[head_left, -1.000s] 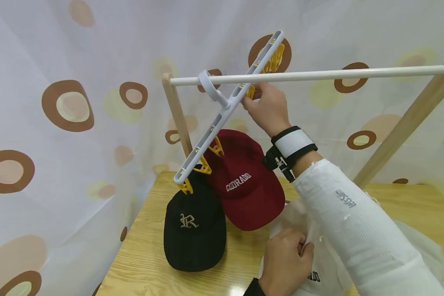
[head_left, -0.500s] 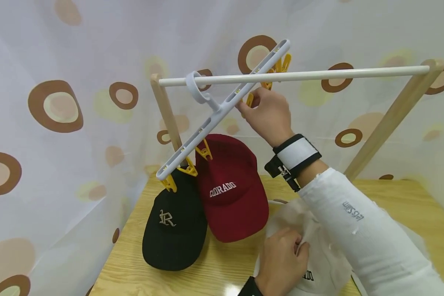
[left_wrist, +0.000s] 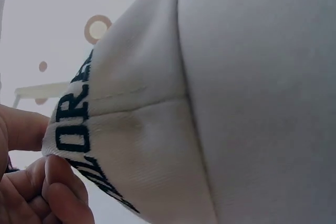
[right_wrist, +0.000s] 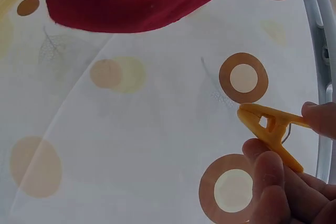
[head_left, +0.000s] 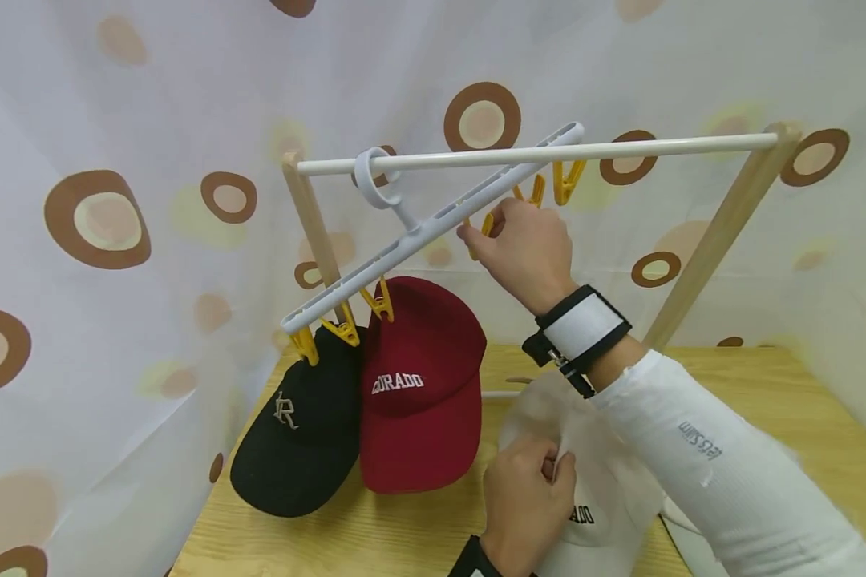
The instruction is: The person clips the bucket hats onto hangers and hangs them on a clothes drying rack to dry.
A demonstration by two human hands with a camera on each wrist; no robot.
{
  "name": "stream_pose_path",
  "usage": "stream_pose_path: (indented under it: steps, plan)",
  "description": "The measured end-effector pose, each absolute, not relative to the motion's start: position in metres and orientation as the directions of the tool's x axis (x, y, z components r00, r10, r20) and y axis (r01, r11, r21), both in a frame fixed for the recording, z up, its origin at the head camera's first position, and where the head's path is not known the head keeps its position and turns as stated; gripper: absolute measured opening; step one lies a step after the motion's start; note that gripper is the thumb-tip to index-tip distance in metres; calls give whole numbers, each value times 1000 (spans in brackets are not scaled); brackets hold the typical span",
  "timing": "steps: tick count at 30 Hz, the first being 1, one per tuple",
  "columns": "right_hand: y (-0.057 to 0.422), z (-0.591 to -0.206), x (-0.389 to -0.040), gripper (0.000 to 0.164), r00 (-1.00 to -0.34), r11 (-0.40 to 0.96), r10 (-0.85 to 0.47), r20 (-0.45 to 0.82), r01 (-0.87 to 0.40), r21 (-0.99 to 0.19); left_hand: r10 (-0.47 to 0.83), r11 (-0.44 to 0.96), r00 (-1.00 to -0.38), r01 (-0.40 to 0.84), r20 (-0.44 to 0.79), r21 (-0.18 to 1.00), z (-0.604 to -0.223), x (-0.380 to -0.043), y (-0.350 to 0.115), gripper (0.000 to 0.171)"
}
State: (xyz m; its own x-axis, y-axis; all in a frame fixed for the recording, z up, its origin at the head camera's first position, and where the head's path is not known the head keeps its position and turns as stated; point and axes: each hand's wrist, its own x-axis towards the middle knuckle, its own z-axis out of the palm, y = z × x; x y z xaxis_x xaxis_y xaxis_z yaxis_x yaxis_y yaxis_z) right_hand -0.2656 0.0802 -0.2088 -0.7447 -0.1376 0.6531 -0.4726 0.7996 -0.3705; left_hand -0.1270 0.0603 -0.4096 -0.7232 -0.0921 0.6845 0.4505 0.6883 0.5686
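My right hand [head_left: 527,252] pinches a yellow clothespin [right_wrist: 270,129] on the light-grey clip hanger [head_left: 404,242], thumb on one handle and fingers on the other. In the right wrist view the clothespin's jaws look closed with nothing between them. Low in front, my left hand [head_left: 523,497] pinches the crown of a cream baseball cap [head_left: 606,489] with dark lettering, which fills most of the left wrist view. From the hanger's left half hang a black cap [head_left: 299,441] and a dark red cap [head_left: 422,445], held by yellow clothespins.
The hanger's hook sits over a white rod [head_left: 621,149] between wooden posts [head_left: 722,232]. More yellow clothespins [head_left: 567,183] hang at its right end. A wooden table [head_left: 743,385] lies below, with a patterned curtain [head_left: 188,96] behind. Something pale lies under my right sleeve.
The hanger has turned nearer in line with the rod, its right end lower in view. Both hanging caps have shifted left. Each hand keeps its pinch, and the head view has moved.
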Motion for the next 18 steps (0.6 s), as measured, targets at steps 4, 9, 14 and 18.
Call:
stream_pose_path:
  steps: [4, 9, 14, 18]
  plan:
    - [77, -208, -265, 40, -736, 802, -137, 663, -476, -361, -170, 657, -745, 401, 644, 638, -401, -141, 50, 33]
    - [81, -211, -266, 40, -742, 803, -109, 661, -458, -382, -221, 630, -714, 415, 665, 656, -389, -158, 47, 38]
    - [82, -216, -266, 40, -750, 794, -100, 654, -457, -402, -281, 586, -737, 375, 614, 718, -377, -164, 47, 37]
    - [82, -216, -267, 40, -750, 786, -101, 654, -463, -409, -300, 558, -760, 351, 577, 752, -362, -172, 47, 39]
